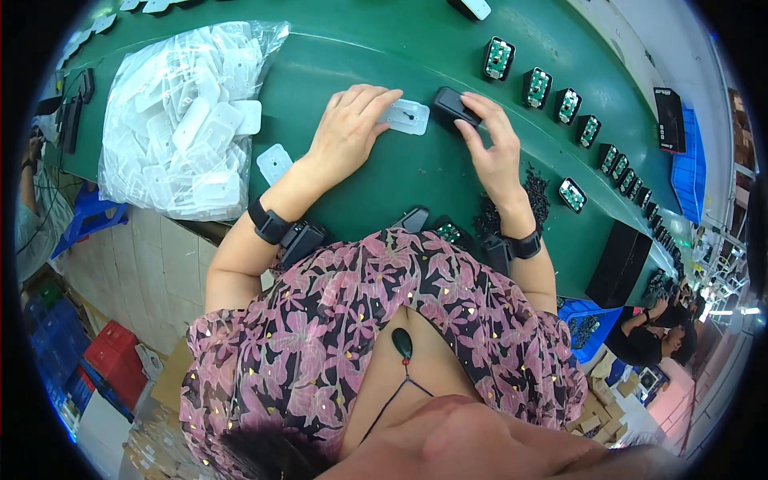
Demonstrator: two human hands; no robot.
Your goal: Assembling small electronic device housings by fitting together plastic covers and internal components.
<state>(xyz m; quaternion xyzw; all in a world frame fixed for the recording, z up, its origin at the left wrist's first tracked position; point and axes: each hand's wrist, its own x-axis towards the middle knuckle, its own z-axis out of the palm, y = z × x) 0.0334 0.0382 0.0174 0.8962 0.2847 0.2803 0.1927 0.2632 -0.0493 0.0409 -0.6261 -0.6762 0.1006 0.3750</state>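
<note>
My left hand (pixel 344 134) is closed with its fingertips on one end of a translucent plastic cover (pixel 410 117), and a small black part shows on that cover. Just to the right, my right hand (pixel 498 152) grips a black plastic housing (pixel 454 104) between thumb and fingers. The housing and the cover are close together above the green table (pixel 336 60). Another translucent cover (pixel 274 163) lies by my left wrist. Beside my right wrist is a heap of small black parts (pixel 536 196).
A clear bag of translucent covers (pixel 188 120) fills the left side. Black housings with green circuit boards (pixel 538 86) run in a line down the right, one (pixel 572 194) nearer me. A black box (pixel 618 262) and a blue bin (pixel 590 326) are at the near right.
</note>
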